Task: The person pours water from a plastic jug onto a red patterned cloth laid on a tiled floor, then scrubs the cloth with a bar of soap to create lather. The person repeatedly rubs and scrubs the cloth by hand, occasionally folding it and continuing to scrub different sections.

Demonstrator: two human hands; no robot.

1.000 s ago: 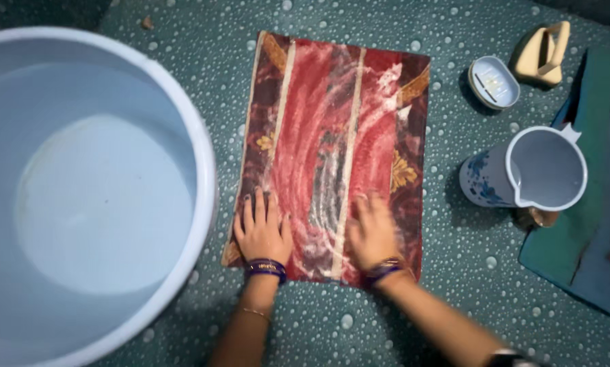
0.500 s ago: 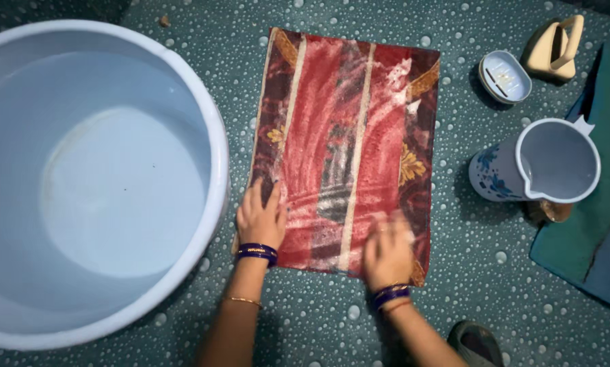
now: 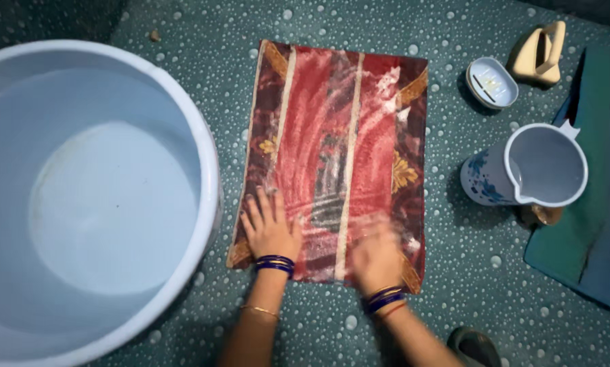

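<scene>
A wet red and maroon cloth (image 3: 332,136) with cream stripes and gold motifs lies flat on the speckled green floor, streaked with white lather. My left hand (image 3: 272,231) presses flat on its near left part, fingers spread, with blue bangles at the wrist. My right hand (image 3: 376,255) rests on the cloth's near right corner. It is blurred by motion, so I cannot tell whether it holds anything.
A large pale blue tub (image 3: 206,156) stands close to the left of the cloth. To the right are a white jug with blue flowers (image 3: 546,166), a small soap dish (image 3: 493,83), a beige handled brush (image 3: 537,54) and a teal board (image 3: 597,251). A dark shoe (image 3: 475,343) shows at the bottom edge.
My right hand has slid back and forth over the cloth's near right part. My left hand has stayed pressed on the near left edge, shifting only slightly.
</scene>
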